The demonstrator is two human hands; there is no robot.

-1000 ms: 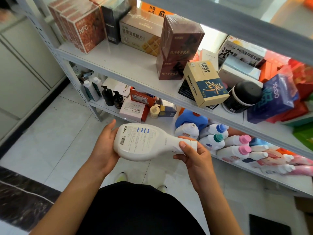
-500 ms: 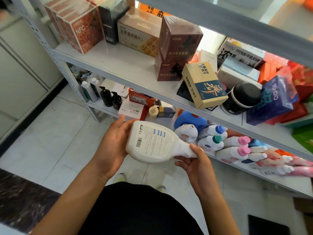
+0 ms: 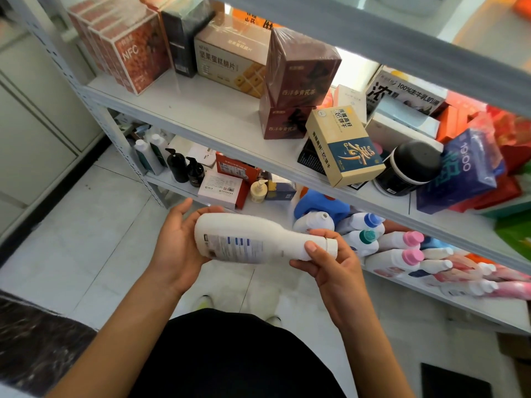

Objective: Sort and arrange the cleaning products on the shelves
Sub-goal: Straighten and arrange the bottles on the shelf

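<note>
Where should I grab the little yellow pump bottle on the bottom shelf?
Grip the yellow pump bottle round its body, below the pump head, which looks too thin to hold safely. It stands upright with boxes on both sides, a white box to its left and a dark box to its right, so come from the open front.

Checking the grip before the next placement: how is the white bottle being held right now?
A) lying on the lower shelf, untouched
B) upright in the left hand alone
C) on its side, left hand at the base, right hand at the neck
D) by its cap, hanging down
C: the white bottle lies sideways, the left hand cupping its base and the right hand gripping its neck.
</note>
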